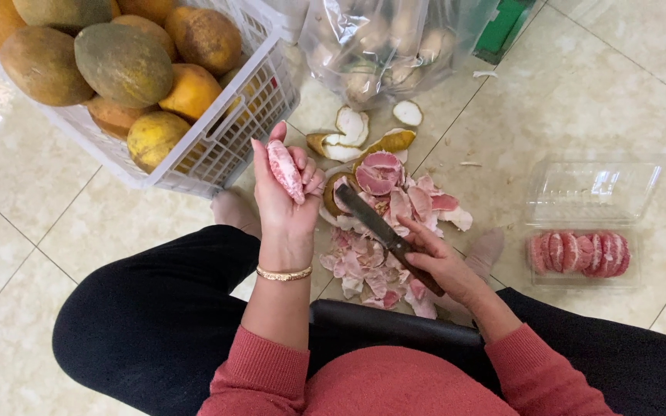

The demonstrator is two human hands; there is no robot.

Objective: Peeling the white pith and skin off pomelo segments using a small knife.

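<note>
Head view, person seated over tiled floor (603,85).

Left hand (283,196) was raised, fingers curled around 1 peeled pink pomelo segment (285,169). Segment lay lengthwise across the fingertips, thumb side pressing it, most of its flesh showing above the palm. Grip closed on it, looked light rather than tight.

Right hand (441,262) was clenched around the handle of a knife (383,231), dark blade pointing up and left toward the left hand, tip near but apart from the segment.

Handling judgement: segment is probably light, soft, wet and easily bruised or split; membrane-free flesh would be slippery. Best held along its 2 long sides with flat fingers, not pinched at the ends.

Surroundings: pile of pink peel and membrane scraps (383,270) lay on the floor below both hands, with a partly peeled fruit (379,173) beside it. Clear clamshell box (580,254) with peeled segments in a row sat to the right, well apart. White crate (225,142) of whole pomelos stood at upper left, clear bag (379,46) behind.
</note>
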